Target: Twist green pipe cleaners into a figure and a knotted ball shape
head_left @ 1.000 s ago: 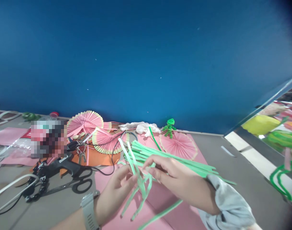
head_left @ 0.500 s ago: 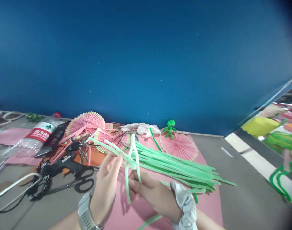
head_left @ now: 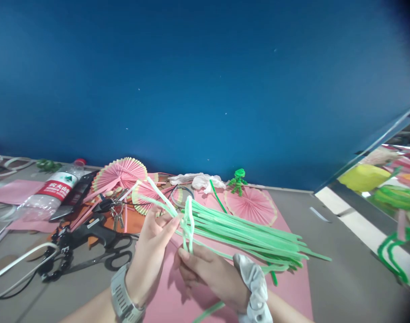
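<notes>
The left hand (head_left: 157, 240), its wrist turned inward, pinches pale green stems (head_left: 188, 224) between thumb and fingertips. The right hand (head_left: 205, 269), palm down with fingers curled, grips their lower ends. The stems stand above the pink paper (head_left: 288, 291), near the desk's (head_left: 339, 278) back edge.

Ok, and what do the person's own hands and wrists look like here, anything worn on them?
Both hands are bare, with no gloves. The left hand has a pale grey watch with a slotted strap at the wrist. The right hand has a gathered, pale grey-blue scrunchie at the wrist.
</notes>
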A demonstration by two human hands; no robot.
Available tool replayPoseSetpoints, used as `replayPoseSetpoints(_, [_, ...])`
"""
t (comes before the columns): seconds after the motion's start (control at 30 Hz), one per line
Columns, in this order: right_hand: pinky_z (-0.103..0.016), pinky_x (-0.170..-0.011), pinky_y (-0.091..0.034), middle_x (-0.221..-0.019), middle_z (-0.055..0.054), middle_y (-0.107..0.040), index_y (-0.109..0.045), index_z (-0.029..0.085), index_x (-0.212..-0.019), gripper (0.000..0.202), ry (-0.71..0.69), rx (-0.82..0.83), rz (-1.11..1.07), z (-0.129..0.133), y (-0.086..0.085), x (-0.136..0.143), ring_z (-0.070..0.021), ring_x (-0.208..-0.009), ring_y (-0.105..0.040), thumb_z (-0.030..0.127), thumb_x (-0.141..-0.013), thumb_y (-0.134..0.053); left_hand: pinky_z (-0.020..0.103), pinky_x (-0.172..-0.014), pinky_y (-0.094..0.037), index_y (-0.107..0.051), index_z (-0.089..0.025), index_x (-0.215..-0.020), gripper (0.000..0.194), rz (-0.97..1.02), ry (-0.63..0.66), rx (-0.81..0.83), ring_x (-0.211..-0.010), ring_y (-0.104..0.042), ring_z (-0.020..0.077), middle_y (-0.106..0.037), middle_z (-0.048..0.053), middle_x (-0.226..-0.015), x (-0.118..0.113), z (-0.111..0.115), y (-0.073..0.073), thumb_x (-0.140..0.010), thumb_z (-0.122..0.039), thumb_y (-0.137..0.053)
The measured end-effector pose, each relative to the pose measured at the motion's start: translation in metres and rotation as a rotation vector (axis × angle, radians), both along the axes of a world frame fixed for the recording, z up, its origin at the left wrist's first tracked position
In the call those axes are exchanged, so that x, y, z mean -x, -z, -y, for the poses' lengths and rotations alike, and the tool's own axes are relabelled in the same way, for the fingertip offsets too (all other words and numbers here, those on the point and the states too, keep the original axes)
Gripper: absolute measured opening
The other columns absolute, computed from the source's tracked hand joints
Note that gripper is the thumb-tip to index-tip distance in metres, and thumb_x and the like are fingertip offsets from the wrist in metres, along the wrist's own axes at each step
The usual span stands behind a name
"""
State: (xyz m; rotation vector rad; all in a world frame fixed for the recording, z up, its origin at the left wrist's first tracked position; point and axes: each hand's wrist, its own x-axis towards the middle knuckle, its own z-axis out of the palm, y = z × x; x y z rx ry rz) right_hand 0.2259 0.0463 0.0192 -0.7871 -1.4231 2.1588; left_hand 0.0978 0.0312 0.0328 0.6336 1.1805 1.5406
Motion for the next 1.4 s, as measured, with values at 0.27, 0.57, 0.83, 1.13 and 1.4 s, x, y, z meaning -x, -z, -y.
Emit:
replayPoseSetpoints(0.27, [-0.019, -0.039, -0.023, -0.043, 0.009, -0.031, -0.044, 0.017, -0.058, 0.046, -0.108, -0.027, 0.115, -0.005, 0.003, -0.003, -0.0049, -0.038, -0.027, 0.054, -0.085, -0.042, 0.024, -0.072, -0.048, -0.056, -0.023, -0.084, 0.010, 0.112, 0.080, -0.032, -0.078, -0.063, 0.0127, -0.066, -0.002, -0.082, 0.014, -0.014, -0.001, -0.077, -0.027, -0.063])
replayPoseSetpoints(0.57, [-0.018, -0.033, -0.019, -0.040, 0.009, -0.031, -0.040, 0.018, -0.052, 0.050, -0.348, 0.039, 0.132, -0.006, 0.002, -0.006, -0.0037, -0.034, -0.025, 0.059, -0.080, -0.045, 0.020, -0.074, -0.048, -0.062, -0.018, -0.079, 0.011, 0.082, -0.053, -0.097, -0.076, -0.061, 0.0090, -0.064, -0.003, -0.080, 0.044, -0.031, -0.016, -0.071, -0.024, -0.068])
replayPoseSetpoints(0.83, [-0.019, -0.047, -0.036, -0.052, 0.001, -0.053, -0.053, 0.012, -0.062, 0.038, -0.449, 0.012, 0.157, -0.019, -0.001, -0.013, -0.0073, -0.047, -0.050, 0.045, -0.081, -0.051, 0.020, -0.072, -0.048, -0.062, -0.019, -0.078, 0.013, 0.041, -0.033, -0.128, -0.072, -0.059, 0.0090, -0.061, -0.004, -0.074, 0.043, -0.028, -0.016, -0.069, -0.023, -0.070])
replayPoseSetpoints(1.13, [-0.019, -0.042, -0.030, -0.051, 0.008, -0.034, -0.051, 0.016, -0.079, 0.033, 0.050, -0.089, 0.132, -0.011, -0.005, -0.006, -0.0062, -0.042, -0.035, 0.048, -0.086, -0.044, 0.026, -0.080, -0.047, -0.060, -0.022, -0.090, 0.017, -0.165, 0.165, -0.033, -0.089, -0.060, 0.0166, -0.065, 0.002, -0.087, 0.009, -0.006, -0.003, -0.083, -0.036, -0.054])
replayPoseSetpoints(1.4, [-0.028, -0.066, -0.041, -0.087, -0.007, -0.064, -0.048, 0.020, -0.112, 0.029, 0.090, -0.860, 0.692, -0.008, -0.001, -0.009, -0.0200, -0.076, -0.061, 0.029, -0.094, -0.028, 0.043, -0.100, -0.035, -0.062, -0.024, -0.104, 0.030, -0.676, 0.295, -0.104, -0.112, -0.050, 0.0264, -0.063, 0.009, -0.109, 0.006, 0.011, 0.043, -0.085, -0.038, -0.046])
